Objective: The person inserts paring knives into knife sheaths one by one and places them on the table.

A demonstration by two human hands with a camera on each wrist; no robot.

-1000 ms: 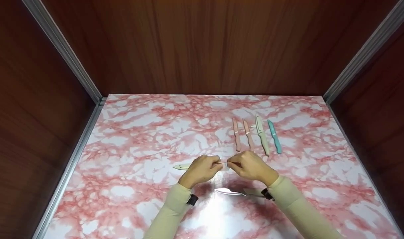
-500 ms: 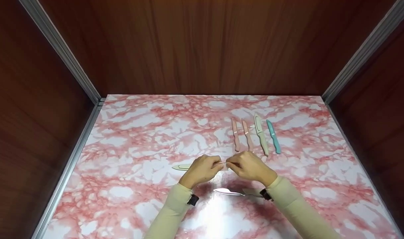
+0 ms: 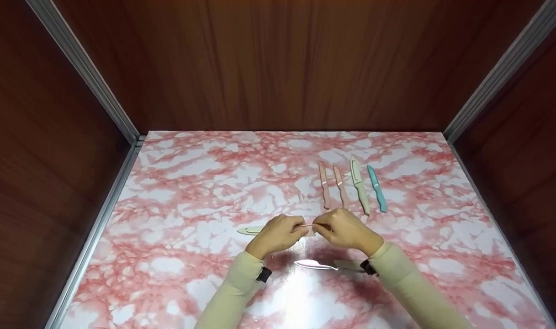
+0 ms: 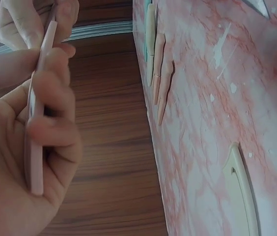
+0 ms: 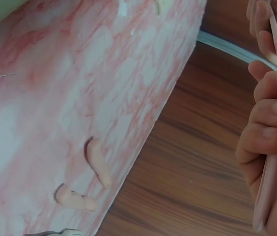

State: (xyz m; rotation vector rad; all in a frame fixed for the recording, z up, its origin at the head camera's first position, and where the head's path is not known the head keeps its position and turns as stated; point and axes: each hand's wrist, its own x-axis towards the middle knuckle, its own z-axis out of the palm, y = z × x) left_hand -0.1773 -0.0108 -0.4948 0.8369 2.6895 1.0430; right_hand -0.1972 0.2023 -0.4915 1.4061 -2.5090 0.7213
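Over the front middle of the table, both hands meet on a pink knife. My left hand (image 3: pixel 278 235) grips the pink blade sheath (image 4: pixel 36 167), its fingers curled round the flat piece. My right hand (image 3: pixel 346 230) holds the knife's pink handle (image 5: pixel 271 191) in curled fingers. Sheath and handle are in line, the junction partly hidden by fingers. Beside my left hand lies a pale green sheath (image 3: pixel 249 230). Below the hands is a knife with a bare metal blade (image 3: pixel 313 264) and a pale green handle (image 3: pixel 348 265), partly behind the right wrist.
Further back on the right, two pink sheathed knives (image 3: pixel 324 187) (image 3: pixel 340 185), a larger pale green one (image 3: pixel 360 189) and a turquoise one (image 3: pixel 377 189) lie in a row. Brown wood-grain walls (image 3: pixel 278 64) enclose the marbled table (image 3: pixel 191 183).
Both hands keep their hold on the pink knife and sheath, with barely any shift in place. The knives on the table stay where they were.
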